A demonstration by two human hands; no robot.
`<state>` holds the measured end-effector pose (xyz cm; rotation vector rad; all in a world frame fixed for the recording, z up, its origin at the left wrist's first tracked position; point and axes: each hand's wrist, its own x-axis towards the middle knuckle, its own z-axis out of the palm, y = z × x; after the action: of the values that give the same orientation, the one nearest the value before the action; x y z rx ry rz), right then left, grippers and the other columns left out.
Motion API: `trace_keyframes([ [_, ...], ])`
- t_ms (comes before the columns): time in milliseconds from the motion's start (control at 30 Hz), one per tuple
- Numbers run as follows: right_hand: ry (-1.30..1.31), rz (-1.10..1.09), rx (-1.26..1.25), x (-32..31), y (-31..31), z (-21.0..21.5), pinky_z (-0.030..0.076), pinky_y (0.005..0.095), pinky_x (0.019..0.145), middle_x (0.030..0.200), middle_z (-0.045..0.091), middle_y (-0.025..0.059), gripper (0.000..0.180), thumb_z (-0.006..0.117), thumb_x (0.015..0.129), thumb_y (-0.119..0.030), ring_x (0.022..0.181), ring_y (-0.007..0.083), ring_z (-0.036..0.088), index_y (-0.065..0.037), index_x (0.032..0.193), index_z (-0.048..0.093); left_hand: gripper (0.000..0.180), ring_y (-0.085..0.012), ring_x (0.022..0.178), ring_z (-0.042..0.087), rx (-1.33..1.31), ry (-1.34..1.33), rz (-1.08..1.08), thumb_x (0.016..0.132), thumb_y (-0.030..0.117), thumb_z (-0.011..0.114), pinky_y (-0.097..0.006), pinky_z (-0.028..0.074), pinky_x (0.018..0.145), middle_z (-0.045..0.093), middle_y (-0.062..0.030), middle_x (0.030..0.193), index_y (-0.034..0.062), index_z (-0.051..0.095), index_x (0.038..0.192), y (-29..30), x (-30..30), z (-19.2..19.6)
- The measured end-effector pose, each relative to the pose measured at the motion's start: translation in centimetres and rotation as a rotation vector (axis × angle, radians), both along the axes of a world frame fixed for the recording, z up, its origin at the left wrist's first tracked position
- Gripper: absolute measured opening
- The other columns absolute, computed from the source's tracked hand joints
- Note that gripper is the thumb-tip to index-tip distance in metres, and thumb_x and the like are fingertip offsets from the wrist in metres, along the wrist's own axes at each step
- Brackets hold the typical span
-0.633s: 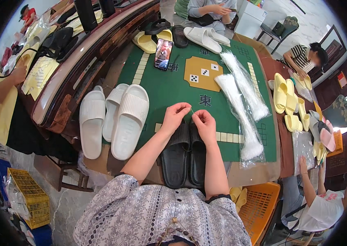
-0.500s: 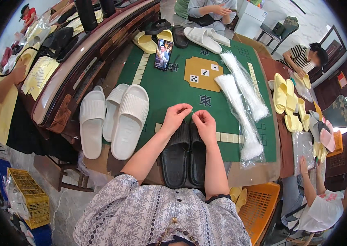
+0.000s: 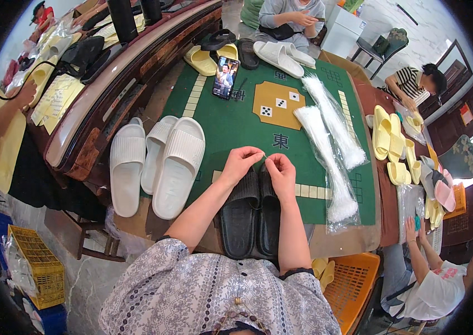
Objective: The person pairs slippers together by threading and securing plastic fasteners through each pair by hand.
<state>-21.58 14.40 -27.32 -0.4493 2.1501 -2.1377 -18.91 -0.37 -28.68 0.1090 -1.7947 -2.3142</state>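
Note:
My left hand and my right hand meet over the green mat, fingertips pinched almost together on a thin pale strand, too small to make out well. Below them a pair of black slide sandals lies side by side, toes away from me, partly hidden by my right forearm. To the left lie several white slide sandals. On the right are two clear plastic bags filled with bundles of thin white strands.
A phone showing a video leans near yellow, black and white sandals at the mat's far side. An orange crate stands below the table's right edge. Other people work at the right with yellow sandals; another person's arm is at the left.
My hands keep nearly the same place, their fingertips still pinched close together over the black sandals. The whole view has shifted slightly. At the right, the people's hands have moved a little.

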Motion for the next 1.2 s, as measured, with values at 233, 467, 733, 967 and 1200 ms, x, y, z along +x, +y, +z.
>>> trace_keyframes([
  [233, 0.021, -0.019, 0.079, 0.0, 0.0, 0.0, 0.04, 0.0189, 0.057, 0.072, 0.055, -0.0054, 0.007, 0.062, 0.086, -0.008, 0.063, 0.0024, 0.047, -0.001, 0.086, 0.06, 0.014, -0.0063, 0.077, 0.057, -0.056, -0.039, -0.041, 0.085, 0.013, 0.068, -0.022, 0.046, 0.071, 0.067, -0.0001, 0.084, 0.0001, 0.07, 0.091, -0.4, -0.2, -0.5],
  [467, 0.018, 0.012, 0.158, 0.1, 0.2, -0.2, 0.04, 0.0176, 0.06, 0.075, 0.055, -0.0057, 0.005, 0.061, 0.088, -0.006, 0.067, 0.0017, 0.048, -0.001, 0.086, 0.059, 0.014, -0.0058, 0.076, 0.057, -0.06, -0.039, -0.062, 0.084, 0.014, 0.068, -0.022, 0.045, 0.07, 0.067, 0.0001, 0.081, 0.0007, 0.07, 0.089, -0.4, 0.0, 0.1],
  [733, 0.028, -0.011, 0.13, 0.2, 0.1, -0.4, 0.039, 0.0177, 0.058, 0.075, 0.054, -0.0059, 0.006, 0.061, 0.088, -0.006, 0.065, 0.0015, 0.046, -0.001, 0.086, 0.059, 0.012, -0.005, 0.07, 0.055, -0.098, -0.008, -0.017, 0.082, 0.012, 0.068, -0.022, 0.044, 0.062, 0.065, 0.0009, 0.074, -0.0007, 0.07, 0.083, 0.1, 0.0, 0.0],
  [967, 0.031, -0.019, 0.141, 0.3, 0.0, -0.4, 0.037, 0.018, 0.057, 0.074, 0.053, -0.0063, 0.006, 0.061, 0.089, -0.007, 0.064, 0.0015, 0.045, -0.001, 0.086, 0.059, 0.012, -0.0064, 0.07, 0.056, -0.166, -0.001, -0.02, 0.082, 0.011, 0.068, -0.023, 0.045, 0.064, 0.066, 0.0002, 0.074, -0.0007, 0.07, 0.083, 0.0, 0.0, -0.2],
  [1200, 0.035, -0.047, 0.121, 0.3, -0.3, 0.1, 0.039, 0.018, 0.059, 0.075, 0.056, -0.0052, 0.007, 0.062, 0.088, -0.007, 0.065, 0.002, 0.047, -0.001, 0.087, 0.06, 0.013, -0.0063, 0.074, 0.058, -0.067, 0.014, 0.012, 0.084, 0.012, 0.068, -0.022, 0.046, 0.068, 0.066, -0.0003, 0.08, -0.001, 0.068, 0.087, 0.3, -0.2, -0.4],
])
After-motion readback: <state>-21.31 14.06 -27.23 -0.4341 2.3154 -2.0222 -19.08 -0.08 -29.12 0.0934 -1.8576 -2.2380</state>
